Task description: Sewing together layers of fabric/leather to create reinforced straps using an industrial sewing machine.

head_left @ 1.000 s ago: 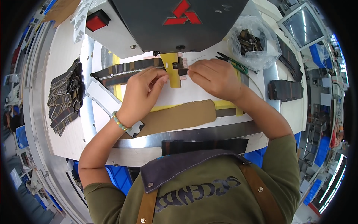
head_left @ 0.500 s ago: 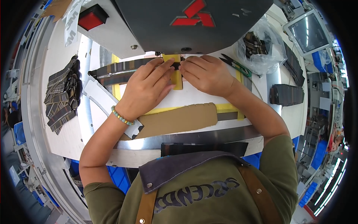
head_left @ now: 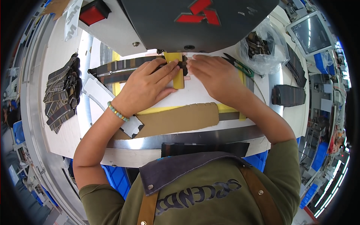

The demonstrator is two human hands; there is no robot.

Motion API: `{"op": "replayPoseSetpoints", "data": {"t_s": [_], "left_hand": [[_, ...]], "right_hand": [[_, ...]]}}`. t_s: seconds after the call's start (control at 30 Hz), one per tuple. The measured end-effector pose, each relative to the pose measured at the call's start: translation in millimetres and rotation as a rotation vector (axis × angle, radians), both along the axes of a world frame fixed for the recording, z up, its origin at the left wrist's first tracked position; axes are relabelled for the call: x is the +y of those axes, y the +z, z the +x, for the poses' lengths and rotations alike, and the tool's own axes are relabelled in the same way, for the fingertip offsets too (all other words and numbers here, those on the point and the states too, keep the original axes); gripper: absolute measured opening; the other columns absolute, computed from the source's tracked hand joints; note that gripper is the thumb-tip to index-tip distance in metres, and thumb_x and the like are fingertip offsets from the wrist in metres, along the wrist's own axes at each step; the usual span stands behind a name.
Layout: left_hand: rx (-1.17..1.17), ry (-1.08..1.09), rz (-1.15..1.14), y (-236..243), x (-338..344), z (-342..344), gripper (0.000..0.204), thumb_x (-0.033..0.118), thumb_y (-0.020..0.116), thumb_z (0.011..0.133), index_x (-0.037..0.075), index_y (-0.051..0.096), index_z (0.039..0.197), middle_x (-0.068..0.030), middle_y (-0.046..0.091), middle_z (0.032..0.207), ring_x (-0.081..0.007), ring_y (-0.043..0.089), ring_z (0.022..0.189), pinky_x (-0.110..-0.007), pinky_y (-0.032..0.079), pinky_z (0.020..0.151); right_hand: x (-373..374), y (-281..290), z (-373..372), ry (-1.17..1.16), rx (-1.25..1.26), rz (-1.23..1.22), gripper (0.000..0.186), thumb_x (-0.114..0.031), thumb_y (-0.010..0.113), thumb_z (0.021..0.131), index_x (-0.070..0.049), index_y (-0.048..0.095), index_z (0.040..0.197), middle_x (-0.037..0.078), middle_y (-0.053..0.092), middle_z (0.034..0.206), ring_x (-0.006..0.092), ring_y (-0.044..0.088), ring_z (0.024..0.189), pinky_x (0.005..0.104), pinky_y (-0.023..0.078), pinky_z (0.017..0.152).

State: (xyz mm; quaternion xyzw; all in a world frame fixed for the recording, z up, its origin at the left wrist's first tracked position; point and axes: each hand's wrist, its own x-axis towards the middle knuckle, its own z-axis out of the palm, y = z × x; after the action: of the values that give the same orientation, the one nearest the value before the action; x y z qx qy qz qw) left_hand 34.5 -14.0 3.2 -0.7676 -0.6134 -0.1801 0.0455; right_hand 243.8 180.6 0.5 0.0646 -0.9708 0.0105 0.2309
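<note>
My left hand, with a beaded bracelet at its wrist, lies with fingers stretched out over a striped dark fabric strip that has a metal zipper. Its fingertips press on an upright yellow piece under the dark machine head. A small dark fabric end shows just right of the yellow piece. Beside that end is my right hand, slightly blurred, its fingers extended toward the left. Whether its fingertips touch the fabric I cannot tell.
Striped fabric pieces are piled at the left. Green-handled scissors and a clear plastic bag of pieces lie at the right. Nearer me are brown cardboard and a white plate. A screen stands far right.
My right hand has shifted a little right, its fingers straightening from a pinch at the dark fabric end. My left hand has slid slightly and stays on the fabric and yellow piece.
</note>
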Motion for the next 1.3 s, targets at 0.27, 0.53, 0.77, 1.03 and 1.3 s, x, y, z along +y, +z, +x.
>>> {"op": "replayPoseSetpoints", "data": {"t_s": [0.27, 0.53, 0.77, 1.03, 1.3], "left_hand": [[0.043, -0.018, 0.007, -1.2, 3.2, -1.0, 0.063, 0.033, 0.084, 0.087, 0.004, 0.070, 0.141, -0.0082, 0.066, 0.152, -0.0326, 0.063, 0.130, -0.045, 0.054, 0.112], [-0.038, 0.000, 0.038, -1.5, 4.2, -0.9, 0.062, 0.031, 0.087, 0.084, 0.004, 0.071, 0.138, -0.0090, 0.067, 0.145, -0.0326, 0.061, 0.133, -0.045, 0.053, 0.113], [-0.006, -0.004, 0.021, -0.1, 3.6, -0.7, 0.063, 0.032, 0.087, 0.084, 0.004, 0.072, 0.138, -0.0088, 0.068, 0.144, -0.0317, 0.060, 0.135, -0.046, 0.051, 0.115], [-0.015, -0.003, 0.032, -0.7, 4.4, -2.6, 0.066, 0.031, 0.088, 0.082, 0.005, 0.072, 0.140, -0.0080, 0.071, 0.142, -0.0306, 0.062, 0.132, -0.044, 0.053, 0.114], [0.044, 0.057, 0.023, -5.7, 27.5, -10.0, 0.063, 0.039, 0.084, 0.089, 0.011, 0.071, 0.144, -0.0053, 0.072, 0.140, -0.0279, 0.065, 0.116, -0.041, 0.055, 0.104]], "right_hand": [[2.2, -8.7, 4.3, -0.167, -0.039, -0.259, 0.055, -0.022, 0.073, 0.097, 0.002, 0.061, 0.145, 0.017, 0.058, 0.149, 0.0361, 0.055, 0.139, 0.0541, 0.045, 0.116], [5.0, -10.3, 2.6, -0.183, -0.118, -0.237, 0.059, -0.028, 0.071, 0.101, 0.003, 0.055, 0.149, 0.019, 0.054, 0.152, 0.0401, 0.050, 0.144, 0.0593, 0.036, 0.126], [3.5, -10.1, 2.9, -0.197, -0.110, -0.223, 0.054, -0.029, 0.070, 0.102, 0.003, 0.061, 0.143, 0.018, 0.055, 0.148, 0.0397, 0.051, 0.143, 0.0584, 0.037, 0.125], [3.1, -11.0, 0.4, -0.193, -0.096, -0.195, 0.053, -0.031, 0.069, 0.104, 0.003, 0.061, 0.142, 0.019, 0.055, 0.148, 0.0393, 0.052, 0.142, 0.0581, 0.038, 0.124], [28.9, -11.1, -9.4, -0.178, -0.086, -0.225, 0.052, -0.029, 0.072, 0.099, 0.002, 0.061, 0.139, 0.019, 0.060, 0.142, 0.0405, 0.059, 0.130, 0.0551, 0.043, 0.120]]}}
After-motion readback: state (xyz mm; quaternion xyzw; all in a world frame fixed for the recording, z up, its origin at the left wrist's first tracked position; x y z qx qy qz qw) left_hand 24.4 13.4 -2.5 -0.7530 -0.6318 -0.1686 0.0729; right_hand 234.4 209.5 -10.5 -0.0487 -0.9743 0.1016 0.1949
